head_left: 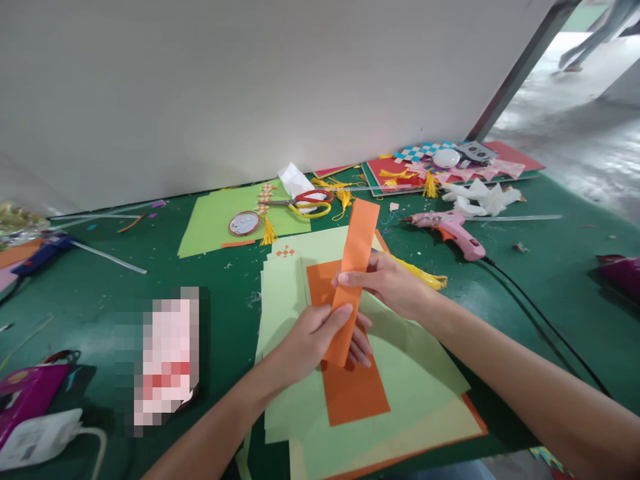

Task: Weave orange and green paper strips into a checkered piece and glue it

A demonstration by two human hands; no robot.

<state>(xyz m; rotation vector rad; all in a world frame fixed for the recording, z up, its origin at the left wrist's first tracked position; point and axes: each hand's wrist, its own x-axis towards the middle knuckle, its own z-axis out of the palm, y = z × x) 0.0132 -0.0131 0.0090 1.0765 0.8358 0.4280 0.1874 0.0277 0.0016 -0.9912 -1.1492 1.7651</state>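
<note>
Both hands hold one folded strip of orange paper (361, 233), tilted upright above the stack of pale green sheets (415, 400). My left hand (320, 330) is closed on its lower part, thumb in front and fingers behind. My right hand (387, 280) pinches the strip near its middle, with the thumb across the front. Beneath them a darker orange paper rectangle (355, 397) lies on the green sheets, partly covered by the hands. Just beyond my right hand is a yellow item (425, 272), partly hidden by the wrist.
A pink glue gun (457, 233) with a black cord lies at right. Scissors (310, 203), a round tin (245, 223) and a yellow tassel (269, 232) are on bright green paper (200, 227) at the back. A blurred-out pink object (167, 360) and a white plug (40, 440) are at left.
</note>
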